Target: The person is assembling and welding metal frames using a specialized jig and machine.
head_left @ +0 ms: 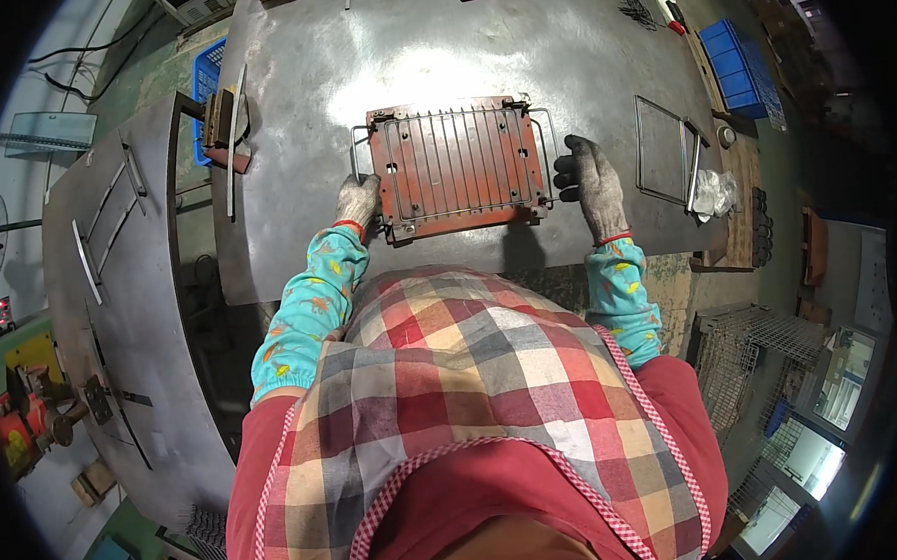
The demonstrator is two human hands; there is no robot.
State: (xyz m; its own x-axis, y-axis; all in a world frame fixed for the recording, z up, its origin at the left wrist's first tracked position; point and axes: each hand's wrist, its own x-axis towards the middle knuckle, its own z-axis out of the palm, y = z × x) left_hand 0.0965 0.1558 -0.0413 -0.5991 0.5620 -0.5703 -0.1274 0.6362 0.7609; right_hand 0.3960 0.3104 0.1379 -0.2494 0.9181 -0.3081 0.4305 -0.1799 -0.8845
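While both gloved hands frame the work, let's look at the piece between them: a wire rack (463, 161), lying flat over a reddish metal plate (402, 189) near the front of the table (302, 241). Thin parallel bars run across it, with a bent loop at either side, and that build suggests something light for its size. It ought to be stiff overall, yet a single bar could probably be bent by a hard squeeze. Smooth metal might slide a little under knitted gloves; breaking looks unlikely. The plate is another matter: thick-looking, likely the heavy one here.

Best place to take hold? I'd say the left loop (353, 152) and the right loop (554, 147), both sticking out past the plate, lifted evenly so nothing twists or snags on the corner fittings.

Now the grip. On the left, the left hand (358, 200) has its dark fingertips right at the near left corner of plate and rack; whether they're pinching wire, plate or merely resting, the view doesn't settle. Over on the right, the right hand (596, 186) is loosely spread, fingers half curled beside the right loop, apparently with nothing in its grasp.
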